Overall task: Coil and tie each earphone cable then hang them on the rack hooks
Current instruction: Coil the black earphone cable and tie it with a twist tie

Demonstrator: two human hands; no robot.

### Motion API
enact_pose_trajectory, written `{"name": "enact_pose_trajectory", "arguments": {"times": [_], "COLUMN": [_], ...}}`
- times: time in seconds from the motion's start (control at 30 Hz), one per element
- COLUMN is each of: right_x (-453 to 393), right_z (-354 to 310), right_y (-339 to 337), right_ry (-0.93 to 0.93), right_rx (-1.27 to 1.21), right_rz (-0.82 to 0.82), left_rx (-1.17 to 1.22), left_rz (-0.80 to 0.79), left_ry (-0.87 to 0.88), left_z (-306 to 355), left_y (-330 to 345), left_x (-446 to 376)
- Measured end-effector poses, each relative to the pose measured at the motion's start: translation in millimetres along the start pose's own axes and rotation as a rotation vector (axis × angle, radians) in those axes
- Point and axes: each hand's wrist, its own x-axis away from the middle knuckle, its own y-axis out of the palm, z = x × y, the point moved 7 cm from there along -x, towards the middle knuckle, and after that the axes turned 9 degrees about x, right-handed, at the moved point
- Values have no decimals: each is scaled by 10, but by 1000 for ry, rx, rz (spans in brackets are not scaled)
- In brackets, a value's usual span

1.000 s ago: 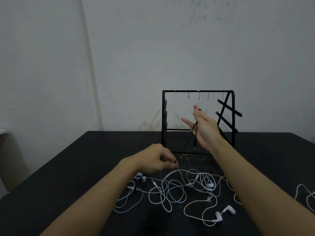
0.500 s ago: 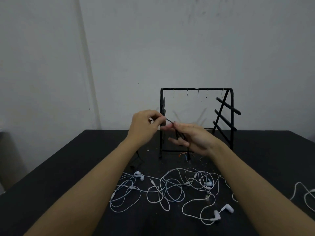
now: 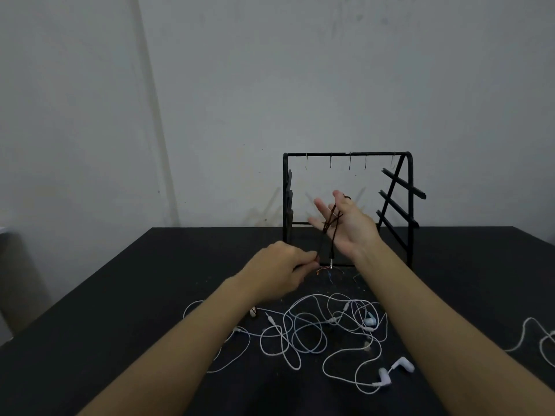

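A black earphone cable (image 3: 330, 224) is looped across the palm and spread fingers of my right hand (image 3: 345, 228), which is raised in front of the black rack (image 3: 348, 153); its plug dangles just above the table. My left hand (image 3: 277, 270) is lower and to the left, its fingers pinched on the same black cable. Several small metal hooks (image 3: 350, 163) hang bare from the rack's top bar. A tangle of white earphone cables (image 3: 312, 328) lies on the black table (image 3: 135, 295) below my forearms, with two white earbuds (image 3: 393, 372) near the front right.
Another white cable (image 3: 537, 337) lies at the table's right edge. A few short coloured wire ties (image 3: 326, 270) lie at the rack's foot. The rack has slanted side bars (image 3: 399, 202) on its right. A plain wall stands behind the table.
My left hand has dropped from chest height down and left, drawing the black cable with it. My right hand has lifted and opened its fingers, with the cable now wrapped over the palm.
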Motion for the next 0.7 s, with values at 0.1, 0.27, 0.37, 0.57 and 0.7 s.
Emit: {"name": "enact_pose_trajectory", "arguments": {"times": [0.1,0.27,0.37,0.57,0.7], "right_x": [6,101,187,334,427], "right_z": [99,151,189,182,181], "right_y": [-91,-51,95,203,203], "right_ry": [55,23,30,61,127], "right_rx": [8,508,674,840,804], "right_rz": [65,45,-181,-446,-565], "left_rx": [-197,-277,-162,36,54], "left_rz": [-94,-94,27,78,135], "left_ry": [122,279,205,99,58], "left_z": [67,194,82,-151,-244], "left_y": [-76,-295,-550,-817,-858], "left_x": [-6,-54,-149,-252,-278]}}
